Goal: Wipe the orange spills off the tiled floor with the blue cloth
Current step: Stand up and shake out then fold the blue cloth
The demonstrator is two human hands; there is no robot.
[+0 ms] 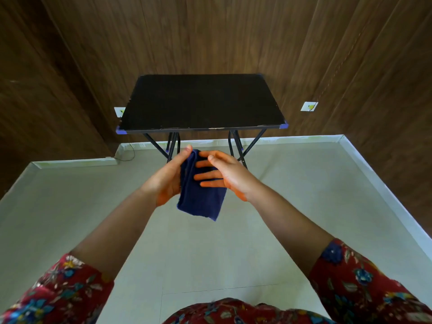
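Note:
A folded dark blue cloth (201, 199) hangs in the air in front of me, above the pale tiled floor (210, 253). My left hand (168, 178) grips its left edge, thumb at the top. My right hand (224, 174) lies flat against the cloth's front, fingers spread and pointing left, pressing it toward the left palm. The cloth's lower end dangles free below both hands. I see no orange spill on the part of the floor that shows.
A small black folding table (201, 101) with blue corner caps stands against the dark wood-panelled wall (70, 66), just beyond my hands. White sockets (309, 106) sit low on the wall. A thin cable (131, 155) lies by the left skirting.

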